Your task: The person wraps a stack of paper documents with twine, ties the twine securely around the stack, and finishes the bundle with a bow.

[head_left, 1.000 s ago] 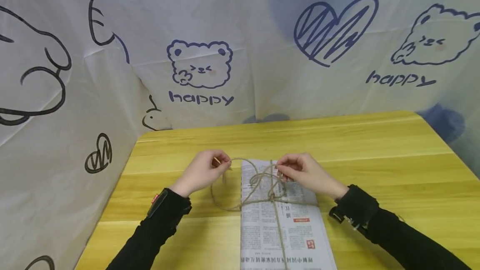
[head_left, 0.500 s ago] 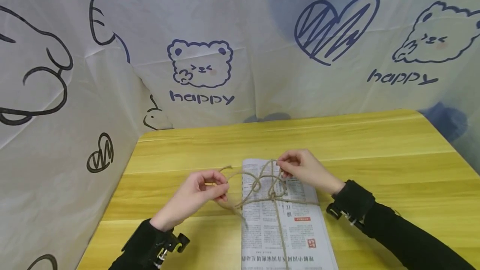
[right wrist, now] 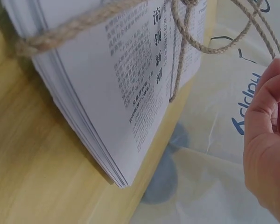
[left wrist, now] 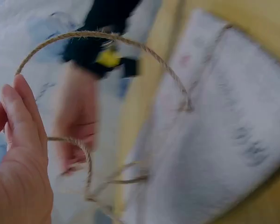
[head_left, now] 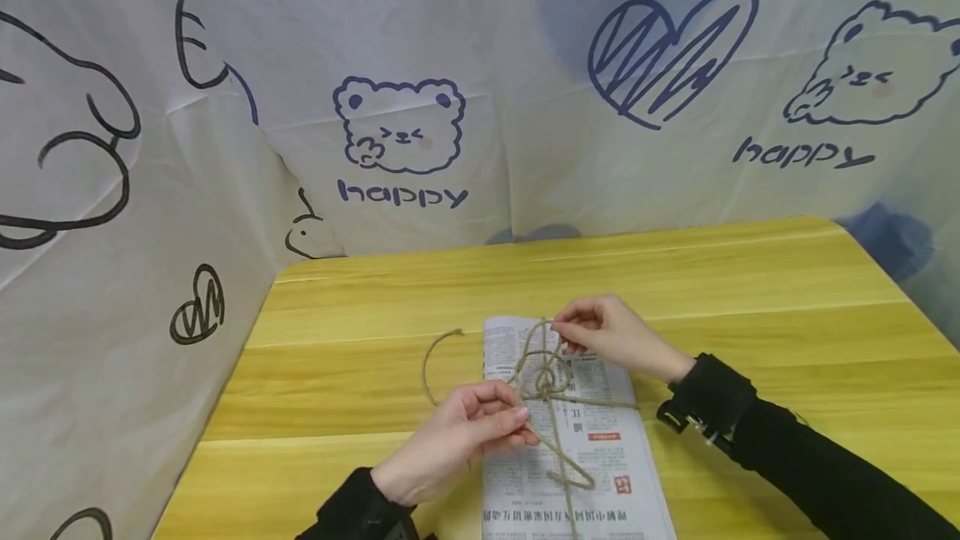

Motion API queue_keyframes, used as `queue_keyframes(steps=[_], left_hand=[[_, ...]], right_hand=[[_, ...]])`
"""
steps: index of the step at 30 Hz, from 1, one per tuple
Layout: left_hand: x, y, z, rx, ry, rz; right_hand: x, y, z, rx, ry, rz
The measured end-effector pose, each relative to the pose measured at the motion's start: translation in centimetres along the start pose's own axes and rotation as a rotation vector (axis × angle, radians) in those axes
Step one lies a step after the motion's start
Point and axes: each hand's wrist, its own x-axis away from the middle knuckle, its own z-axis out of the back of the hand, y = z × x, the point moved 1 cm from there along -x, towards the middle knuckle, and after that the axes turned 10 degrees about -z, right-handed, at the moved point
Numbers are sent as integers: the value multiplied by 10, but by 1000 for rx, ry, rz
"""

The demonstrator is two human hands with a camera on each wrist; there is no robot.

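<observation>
A folded stack of newspapers (head_left: 517, 486) lies on the table, bound crosswise with jute twine (head_left: 558, 436) that meets in a knot (head_left: 546, 388) near the far end. Over the left edge of the stack, my left hand (head_left: 467, 438) pinches one length of twine, whose tail bends across the print. In the left wrist view that twine (left wrist: 86, 34) arcs away from the fingers. Past the knot, my right hand (head_left: 609, 337) pinches a raised loop between thumb and fingers. Two strands of twine (right wrist: 266, 35) run up to its fingertips in the right wrist view.
Another loose twine end (head_left: 426, 361) curls on the wooden table (head_left: 360, 298) left of the stack. A white cloth (head_left: 525, 140) with blue drawings hangs behind the table and along its sides.
My left hand has come down and right with its twine, from left of the stack to over its edge. The twine tail now lies across the newspapers. My right hand has barely moved.
</observation>
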Motion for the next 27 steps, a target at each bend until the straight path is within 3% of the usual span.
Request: queue_keyframes(steps=[2, 6, 8, 13, 20, 23, 27], left_hand=[[-4, -11, -5, -184, -33, 2], [-9, -24, -1, -708, -68, -51], [-9, -22, 6, -849, -62, -81], [-14, -7, 22, -865, -1, -139], [-29, 14, 35, -969, 159, -264], [-37, 19, 37, -990, 178, -285], [-51, 25, 40, -947, 162, -265]], right_hand=[[1, 0, 1, -5, -6, 0], [2, -1, 1, -11, -15, -4], [2, -2, 1, -2, -16, 2], [3, -1, -1, 21, -12, 4], [3, 0, -2, 4, -29, 17], [3, 1, -3, 17, -21, 25], [3, 2, -3, 36, -7, 34]])
